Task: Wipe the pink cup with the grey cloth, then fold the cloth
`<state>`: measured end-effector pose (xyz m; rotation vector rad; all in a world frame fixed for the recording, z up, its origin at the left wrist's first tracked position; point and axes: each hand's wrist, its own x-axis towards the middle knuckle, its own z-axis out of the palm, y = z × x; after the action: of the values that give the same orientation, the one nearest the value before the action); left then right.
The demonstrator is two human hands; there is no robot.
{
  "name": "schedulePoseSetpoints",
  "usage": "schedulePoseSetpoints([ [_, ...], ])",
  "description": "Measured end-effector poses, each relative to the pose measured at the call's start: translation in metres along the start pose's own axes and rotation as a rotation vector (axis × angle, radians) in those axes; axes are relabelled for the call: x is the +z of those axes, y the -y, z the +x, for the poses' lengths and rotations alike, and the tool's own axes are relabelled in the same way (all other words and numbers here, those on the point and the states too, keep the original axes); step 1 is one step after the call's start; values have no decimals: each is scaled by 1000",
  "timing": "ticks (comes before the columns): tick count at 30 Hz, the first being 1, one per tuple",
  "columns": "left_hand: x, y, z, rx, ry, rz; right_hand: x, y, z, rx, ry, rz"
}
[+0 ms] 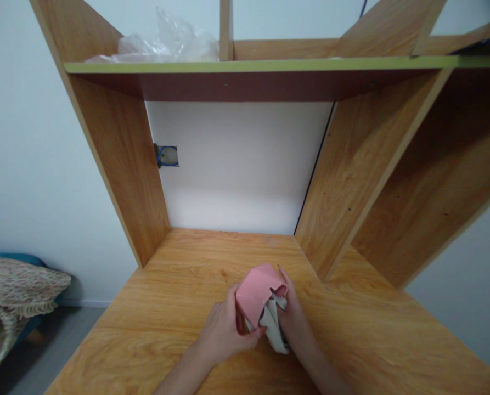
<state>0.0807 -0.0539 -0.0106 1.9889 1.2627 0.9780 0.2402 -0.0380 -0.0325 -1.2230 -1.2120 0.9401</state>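
Note:
Over the desk (179, 307) I hold a pink container (258, 289) with angular, faceted sides and a notch at its rim. It is tilted, its opening facing toward me and to the right. My left hand (229, 323) is closed around its left and lower side, thumb near the rim. A light grey cloth (272, 323) hangs partly out of the opening. My right hand (293, 315) grips this cloth at the right of the container, and its fingers pass behind the pink wall. The part of the cloth inside is hidden.
A wooden side panel (117, 164) and a divider (360, 164) stand on the desk, under a green-edged shelf (269, 65). Clear plastic wrapping (170, 44) lies up there. A wall box (168, 156) shows blue wire. At left, a fringed blanket (18, 291) covers something blue.

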Motion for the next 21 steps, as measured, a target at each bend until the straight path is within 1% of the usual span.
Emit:
schedulePoseSetpoints([
  [3,-1,1,1,11,25,31,0,-4,2,7,-23,5],
  [6,-2,2,1,23,19,39,-1,-4,3,14,-52,-21],
  [9,-2,5,2,41,13,38,-5,1,3,14,-75,-177],
  [12,-3,7,2,77,10,62,-11,8,3,-15,-96,-333],
  [17,-6,8,2,86,28,104,-15,12,3,-71,-81,-405],
  [21,-9,7,2,150,38,88,-12,9,0,-78,-33,-402],
])
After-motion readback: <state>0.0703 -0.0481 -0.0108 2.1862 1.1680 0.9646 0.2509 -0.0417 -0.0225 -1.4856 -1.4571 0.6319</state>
